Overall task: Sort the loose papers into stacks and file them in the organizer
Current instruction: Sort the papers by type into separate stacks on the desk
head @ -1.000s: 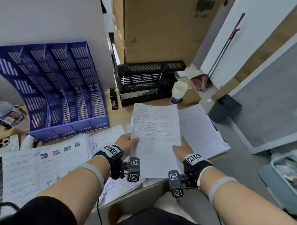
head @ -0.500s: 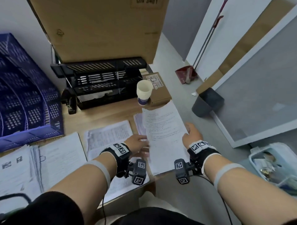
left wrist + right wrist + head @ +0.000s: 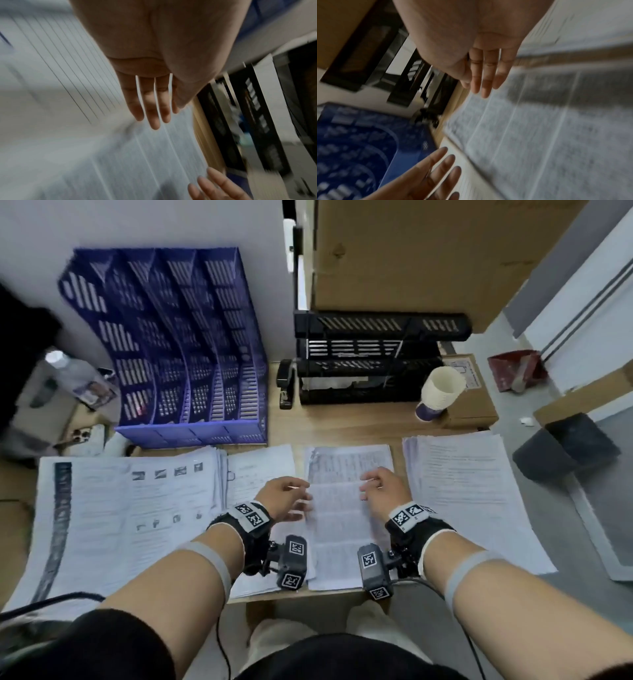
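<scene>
Several paper stacks lie side by side on the wooden desk (image 3: 342, 422). A densely printed stack (image 3: 342, 529) sits in the middle, between my hands. My left hand (image 3: 291, 501) hovers over its left edge with straight, spread fingers (image 3: 154, 115) and holds nothing. My right hand (image 3: 376, 487) hovers over its upper right part, fingers (image 3: 484, 81) also straight and empty. A text stack (image 3: 469, 494) lies at the right, a lined sheet (image 3: 257, 474) and a large illustrated stack (image 3: 120, 515) at the left. The blue file organizer (image 3: 178, 354) stands at the back left.
A black tiered tray (image 3: 370, 364) stands at the back centre under a big cardboard box (image 3: 428, 251), with a black stapler (image 3: 285, 385) beside it. Stacked paper cups (image 3: 438, 392) and a small carton (image 3: 469, 398) sit at the back right. A dark bin (image 3: 565, 450) stands on the floor.
Both hands held a printed sheet and carried it to the right stack; now they have let go of it and moved back over the middle stack, empty. The head view swung left again.
</scene>
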`<state>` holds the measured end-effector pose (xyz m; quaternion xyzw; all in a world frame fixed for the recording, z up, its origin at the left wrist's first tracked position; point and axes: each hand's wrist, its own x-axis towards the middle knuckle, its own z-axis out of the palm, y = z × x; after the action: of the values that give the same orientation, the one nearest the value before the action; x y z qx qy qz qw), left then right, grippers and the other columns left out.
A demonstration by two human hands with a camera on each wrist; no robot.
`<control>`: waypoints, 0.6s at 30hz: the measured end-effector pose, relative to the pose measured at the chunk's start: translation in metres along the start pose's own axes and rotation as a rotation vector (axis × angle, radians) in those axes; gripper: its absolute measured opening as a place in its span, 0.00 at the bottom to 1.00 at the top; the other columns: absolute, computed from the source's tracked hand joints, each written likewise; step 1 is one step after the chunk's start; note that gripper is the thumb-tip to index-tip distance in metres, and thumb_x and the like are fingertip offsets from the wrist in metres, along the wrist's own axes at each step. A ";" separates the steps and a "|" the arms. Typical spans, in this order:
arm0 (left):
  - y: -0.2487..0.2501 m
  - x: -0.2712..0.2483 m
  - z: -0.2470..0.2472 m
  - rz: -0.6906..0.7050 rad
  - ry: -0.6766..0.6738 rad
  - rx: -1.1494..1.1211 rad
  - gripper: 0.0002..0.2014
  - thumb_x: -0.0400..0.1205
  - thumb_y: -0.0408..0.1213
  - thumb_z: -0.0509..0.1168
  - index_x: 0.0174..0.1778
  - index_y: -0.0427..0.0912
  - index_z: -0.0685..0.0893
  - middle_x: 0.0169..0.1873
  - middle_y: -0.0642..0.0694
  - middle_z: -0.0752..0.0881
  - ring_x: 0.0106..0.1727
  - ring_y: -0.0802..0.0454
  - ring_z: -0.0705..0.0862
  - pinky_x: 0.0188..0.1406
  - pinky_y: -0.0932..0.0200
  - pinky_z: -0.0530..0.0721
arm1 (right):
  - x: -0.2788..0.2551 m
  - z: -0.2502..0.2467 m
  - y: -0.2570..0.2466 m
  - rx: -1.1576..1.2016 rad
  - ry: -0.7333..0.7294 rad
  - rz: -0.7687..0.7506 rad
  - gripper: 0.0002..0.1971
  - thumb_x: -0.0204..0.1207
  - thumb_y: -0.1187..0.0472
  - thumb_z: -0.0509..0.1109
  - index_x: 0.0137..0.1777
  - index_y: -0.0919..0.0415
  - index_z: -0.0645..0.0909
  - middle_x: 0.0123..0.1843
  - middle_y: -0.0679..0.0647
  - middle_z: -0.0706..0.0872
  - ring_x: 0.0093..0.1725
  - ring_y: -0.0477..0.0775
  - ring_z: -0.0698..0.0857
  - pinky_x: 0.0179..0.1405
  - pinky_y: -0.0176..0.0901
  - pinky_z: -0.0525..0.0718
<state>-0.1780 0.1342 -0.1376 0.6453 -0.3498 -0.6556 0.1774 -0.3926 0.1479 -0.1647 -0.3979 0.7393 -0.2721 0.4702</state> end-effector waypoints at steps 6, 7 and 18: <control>-0.061 -0.027 -0.154 -0.014 0.336 0.092 0.10 0.83 0.30 0.63 0.58 0.39 0.85 0.53 0.37 0.87 0.46 0.46 0.84 0.44 0.55 0.83 | -0.037 0.142 -0.046 -0.047 -0.344 0.044 0.11 0.75 0.70 0.62 0.44 0.55 0.83 0.39 0.57 0.89 0.34 0.52 0.89 0.35 0.42 0.83; -0.073 -0.030 -0.179 -0.020 0.394 0.166 0.11 0.82 0.31 0.64 0.60 0.40 0.85 0.56 0.37 0.87 0.48 0.44 0.84 0.49 0.54 0.83 | -0.043 0.163 -0.051 -0.058 -0.392 0.065 0.10 0.76 0.70 0.63 0.45 0.56 0.82 0.40 0.57 0.89 0.34 0.53 0.89 0.34 0.42 0.82; -0.144 -0.048 -0.290 -0.102 0.503 0.372 0.21 0.82 0.28 0.63 0.73 0.37 0.79 0.72 0.40 0.80 0.72 0.42 0.79 0.72 0.53 0.76 | -0.083 0.262 -0.059 -0.413 -0.338 0.119 0.15 0.73 0.62 0.66 0.60 0.54 0.80 0.56 0.52 0.85 0.50 0.58 0.89 0.54 0.52 0.89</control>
<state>0.1398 0.2000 -0.1790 0.8253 -0.3762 -0.4080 0.1040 -0.1143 0.1791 -0.1867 -0.4809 0.7122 -0.0171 0.5110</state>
